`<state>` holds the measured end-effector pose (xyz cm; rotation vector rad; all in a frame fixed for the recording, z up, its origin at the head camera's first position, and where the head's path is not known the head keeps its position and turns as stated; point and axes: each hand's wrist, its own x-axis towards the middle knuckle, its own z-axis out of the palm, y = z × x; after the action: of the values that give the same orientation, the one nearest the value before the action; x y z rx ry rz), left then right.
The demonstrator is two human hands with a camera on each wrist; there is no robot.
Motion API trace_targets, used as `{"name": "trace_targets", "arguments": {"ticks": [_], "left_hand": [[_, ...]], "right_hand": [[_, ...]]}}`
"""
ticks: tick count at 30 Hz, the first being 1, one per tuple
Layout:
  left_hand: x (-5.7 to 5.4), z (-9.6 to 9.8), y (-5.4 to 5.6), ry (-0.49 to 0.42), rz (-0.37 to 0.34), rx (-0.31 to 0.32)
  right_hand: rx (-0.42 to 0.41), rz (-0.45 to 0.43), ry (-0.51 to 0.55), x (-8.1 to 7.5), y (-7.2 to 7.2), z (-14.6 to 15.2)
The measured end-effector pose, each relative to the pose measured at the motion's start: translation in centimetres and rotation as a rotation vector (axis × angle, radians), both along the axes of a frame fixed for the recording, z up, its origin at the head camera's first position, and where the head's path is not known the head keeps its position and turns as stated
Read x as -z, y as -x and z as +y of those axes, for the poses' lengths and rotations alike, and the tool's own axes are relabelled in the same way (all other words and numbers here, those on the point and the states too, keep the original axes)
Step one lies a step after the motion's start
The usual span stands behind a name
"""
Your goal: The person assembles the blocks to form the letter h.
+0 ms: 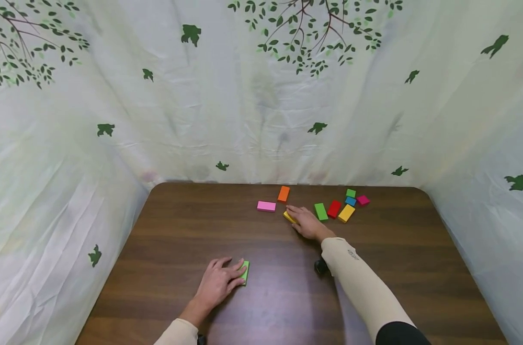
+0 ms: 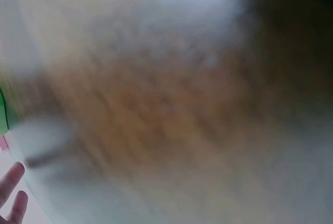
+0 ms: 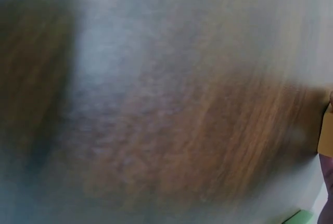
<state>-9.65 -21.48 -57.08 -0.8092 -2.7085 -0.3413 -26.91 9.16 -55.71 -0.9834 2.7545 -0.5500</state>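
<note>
Near the front left of the table, my left hand (image 1: 218,282) holds a bright green rectangular block (image 1: 245,274), with fingers and thumb at its edges. Part of that block lies hidden under the fingers. My right hand (image 1: 306,223) reaches toward the far side and pinches a yellow block (image 1: 289,217). In the right wrist view this yellow block (image 3: 326,133) shows between fingertip and thumb at the right edge. Two fingers (image 2: 10,182) of the left hand and a piece of green (image 2: 2,112) appear at the left edge of the left wrist view.
Beyond the right hand lie a pink block (image 1: 267,206) and an orange block (image 1: 283,193). To its right are a green block (image 1: 321,212), a red one (image 1: 334,209), a yellow one (image 1: 346,213), a blue one (image 1: 350,201), a small green one (image 1: 350,193) and a magenta one (image 1: 362,200).
</note>
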Motion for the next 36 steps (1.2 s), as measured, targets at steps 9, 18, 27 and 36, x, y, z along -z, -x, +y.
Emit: {"name": "trace_targets", "arguments": {"ticks": [9, 18, 27, 36], "left_hand": [[-0.6, -0.2, 0.3, 0.026, -0.065, -0.015], [-0.7, -0.1, 0.4, 0.011, -0.103, -0.03], [-0.1, -0.2, 0.4, -0.013, -0.026, -0.017], [-0.1, -0.2, 0.7, -0.008, -0.044, -0.04]], "right_hand": [[0.064, -0.036, 0.074, 0.5, -0.3, 0.2], [0.039, -0.052, 0.099, 0.5, -0.8, 0.1], [0.075, -0.074, 0.146, 0.6, -1.7, 0.1], [0.15, -0.099, 0.167, 0.8, -2.5, -0.5]]}}
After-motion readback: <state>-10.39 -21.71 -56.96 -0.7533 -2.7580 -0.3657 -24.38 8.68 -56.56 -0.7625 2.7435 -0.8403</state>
